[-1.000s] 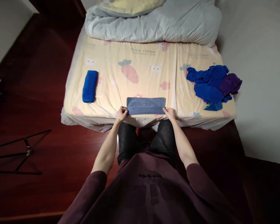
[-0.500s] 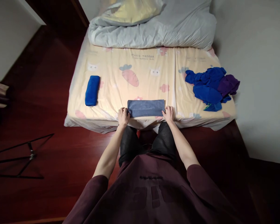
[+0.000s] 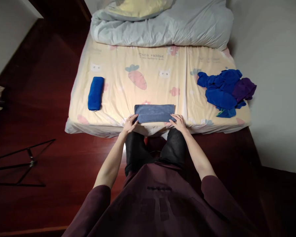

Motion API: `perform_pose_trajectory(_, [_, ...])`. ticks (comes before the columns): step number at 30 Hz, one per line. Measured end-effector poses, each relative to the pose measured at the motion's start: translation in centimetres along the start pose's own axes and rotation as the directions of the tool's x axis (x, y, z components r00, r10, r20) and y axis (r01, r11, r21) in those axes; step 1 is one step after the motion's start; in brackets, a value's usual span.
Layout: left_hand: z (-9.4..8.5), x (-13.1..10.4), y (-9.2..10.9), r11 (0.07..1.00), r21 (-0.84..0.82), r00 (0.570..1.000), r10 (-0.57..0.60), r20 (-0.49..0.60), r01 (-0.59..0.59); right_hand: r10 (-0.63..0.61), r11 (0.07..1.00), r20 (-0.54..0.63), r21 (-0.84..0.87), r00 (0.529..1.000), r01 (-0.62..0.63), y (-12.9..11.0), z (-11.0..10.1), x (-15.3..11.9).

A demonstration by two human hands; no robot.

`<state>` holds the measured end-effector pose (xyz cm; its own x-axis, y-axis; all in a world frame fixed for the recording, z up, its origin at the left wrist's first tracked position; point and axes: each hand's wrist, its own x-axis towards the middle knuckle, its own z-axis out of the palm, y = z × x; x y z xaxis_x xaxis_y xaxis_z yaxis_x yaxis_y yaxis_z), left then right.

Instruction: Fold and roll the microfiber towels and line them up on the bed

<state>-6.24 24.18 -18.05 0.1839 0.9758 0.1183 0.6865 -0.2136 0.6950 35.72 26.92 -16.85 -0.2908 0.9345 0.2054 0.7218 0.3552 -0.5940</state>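
Observation:
A grey-blue towel (image 3: 154, 113), folded into a long flat strip, lies near the front edge of the bed. My left hand (image 3: 130, 124) rests at its left end with the fingers stretched over the corner. At the opposite end my right hand (image 3: 178, 123) lies with fingers spread, the tips touching the cloth. A bright blue folded towel (image 3: 96, 93) sits apart on the left of the bed. On the right is a crumpled heap of blue cloths (image 3: 220, 92) with a purple cloth (image 3: 245, 89) at its side.
The bed (image 3: 118, 98) has a pale yellow sheet with carrot and rabbit prints. A rolled grey quilt (image 3: 162, 29) and a yellow pillow (image 3: 140, 7) lie at its far side. A black stand's legs (image 3: 31, 161) spread on the dark red floor at left. A wall (image 3: 273, 82) borders the right.
Both hands have loosened from a pinch on the towel's near corners to outstretched fingers lying on its ends. The view has shifted slightly; the towel stays in place.

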Motion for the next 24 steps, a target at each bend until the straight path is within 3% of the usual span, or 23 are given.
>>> perform_pose_trajectory(4, [0.1,-0.2,-0.2,1.000,0.007,0.999,0.021,0.026,-0.021,-0.014,0.999,0.024,0.036,1.000,0.014,0.3,-0.2,0.3])
perform_pose_trajectory(13, [0.2,1.9,-0.5,0.996,0.052,0.996,-0.070,-0.051,0.073,0.161,0.959,-0.046,0.243,0.986,-0.145,2.1,1.4,1.9])
perform_pose_trajectory(19, [0.5,2.7,-1.8,0.962,-0.192,0.967,-0.222,-0.126,0.196,0.270,0.886,-0.007,0.393,0.963,-0.246,2.7,1.5,2.6])
perform_pose_trajectory(24, [1.1,3.0,-2.8,0.893,-0.417,0.962,-0.243,-0.125,0.171,0.346,0.812,0.010,0.497,0.938,-0.305,2.6,1.7,2.8])
